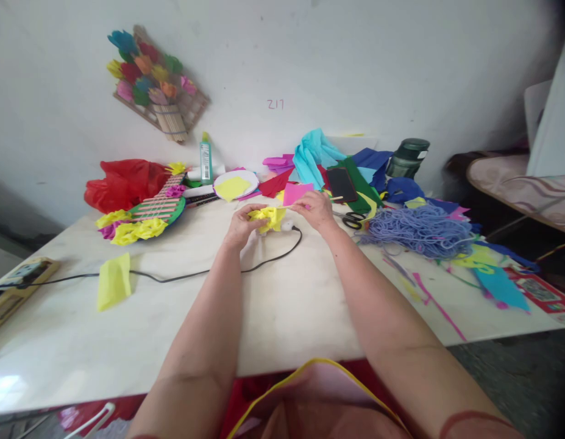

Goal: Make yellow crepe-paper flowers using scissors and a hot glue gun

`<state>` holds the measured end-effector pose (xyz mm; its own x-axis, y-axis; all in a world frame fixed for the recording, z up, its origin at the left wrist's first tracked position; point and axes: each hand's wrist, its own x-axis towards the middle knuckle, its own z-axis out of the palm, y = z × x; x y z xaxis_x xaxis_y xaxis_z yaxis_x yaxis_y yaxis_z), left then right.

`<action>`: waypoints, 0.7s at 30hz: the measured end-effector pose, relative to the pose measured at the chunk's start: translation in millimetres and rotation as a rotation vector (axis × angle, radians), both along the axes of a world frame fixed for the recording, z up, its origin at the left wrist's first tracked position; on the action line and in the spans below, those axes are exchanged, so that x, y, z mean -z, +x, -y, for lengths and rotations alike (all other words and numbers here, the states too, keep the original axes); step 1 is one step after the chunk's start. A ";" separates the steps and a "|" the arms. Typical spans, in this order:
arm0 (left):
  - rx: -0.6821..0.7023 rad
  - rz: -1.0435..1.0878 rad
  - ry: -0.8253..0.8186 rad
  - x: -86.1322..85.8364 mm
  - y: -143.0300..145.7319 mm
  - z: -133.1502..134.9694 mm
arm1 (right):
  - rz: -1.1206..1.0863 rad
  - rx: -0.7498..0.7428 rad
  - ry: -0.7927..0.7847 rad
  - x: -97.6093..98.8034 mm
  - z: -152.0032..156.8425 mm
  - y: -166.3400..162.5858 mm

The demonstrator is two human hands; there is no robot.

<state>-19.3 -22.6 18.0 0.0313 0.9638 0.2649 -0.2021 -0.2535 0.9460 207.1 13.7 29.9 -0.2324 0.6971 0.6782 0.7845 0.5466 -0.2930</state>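
My left hand [241,225] is closed around a bunched piece of yellow crepe paper [269,219], its ruffled folds showing past the fingers. My right hand [315,209] is pinched just to the right of it, on a thin pale stick whose end [337,197] seems to stick out beyond the knuckles. Both hands are raised a little above the table. Behind the right fingers is a pink paper square [297,193]; whether it touches them I cannot tell. Below the hands, a white plug-like piece [287,226] joins a black cord [209,270].
On the left are a decorated green disc [175,210], a folded yellow paper [114,281] and a power strip [21,289]. Black scissors [353,220], blue-violet yarn [419,228], a phone [341,184] and a dark bottle [408,158] stand to the right. A glue bottle [206,161] is behind.
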 end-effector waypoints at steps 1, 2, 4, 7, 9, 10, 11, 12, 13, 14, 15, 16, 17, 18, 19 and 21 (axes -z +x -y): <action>0.001 -0.002 0.001 0.0 0.0 0.2 | 0.001 -0.001 0.000 -0.2 0.0 0.0; 0.000 -0.005 0.003 0.1 0.0 0.2 | 0.003 -0.002 0.001 -0.3 0.1 -0.1; -0.001 -0.017 0.006 0.3 -0.1 -0.1 | 0.008 -0.002 0.000 -0.8 0.4 -0.1; -0.003 -0.026 0.007 0.4 -0.2 -0.7 | 0.018 -0.002 -0.002 -1.6 0.9 -0.2; 0.000 -0.021 0.007 0.2 -0.1 -0.8 | 0.027 -0.003 0.000 -1.8 0.9 -0.3; 0.001 -0.019 0.007 0.2 0.0 -0.8 | 0.032 -0.003 0.000 -1.8 0.7 -0.3; 0.002 -0.018 0.006 0.2 0.0 -0.8 | 0.039 -0.002 0.000 -1.8 0.4 -0.2; 0.002 -0.020 0.005 0.3 0.0 -0.9 | 0.045 -0.002 0.000 -1.6 0.0 0.0; 0.000 -0.024 0.005 0.5 -0.1 -1.0 | 0.051 -0.003 0.002 -1.4 -0.4 0.2; -0.002 -0.029 0.007 0.8 -0.2 -1.1 | 0.056 -0.007 0.006 -1.2 -0.7 0.6; -0.003 -0.033 0.009 1.1 -0.4 -1.2 | 0.060 -0.011 0.012 -0.9 -1.1 0.9; -0.005 -0.036 0.012 1.3 -0.5 -1.3 | 0.062 -0.015 0.018 -0.7 -1.3 1.2; -0.007 -0.037 0.014 1.4 -0.5 -1.4 | 0.065 -0.018 0.022 -0.6 -1.5 1.4; -0.009 -0.036 0.014 1.4 -0.6 -1.4 | 0.068 -0.021 0.023 -0.6 -1.4 1.6; -0.011 -0.035 0.013 1.3 -0.5 -1.3 | 0.072 -0.022 0.020 -0.9 -1.2 1.6; -0.017 -0.034 0.011 0.7 -0.3 -0.9 | 0.081 -0.024 0.006 -1.8 -0.5 1.5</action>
<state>-19.6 -21.7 17.3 0.0235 0.9613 0.2745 -0.1657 -0.2670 0.9493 208.5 14.1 31.7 -0.3030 0.6869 0.6606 0.7921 0.5669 -0.2262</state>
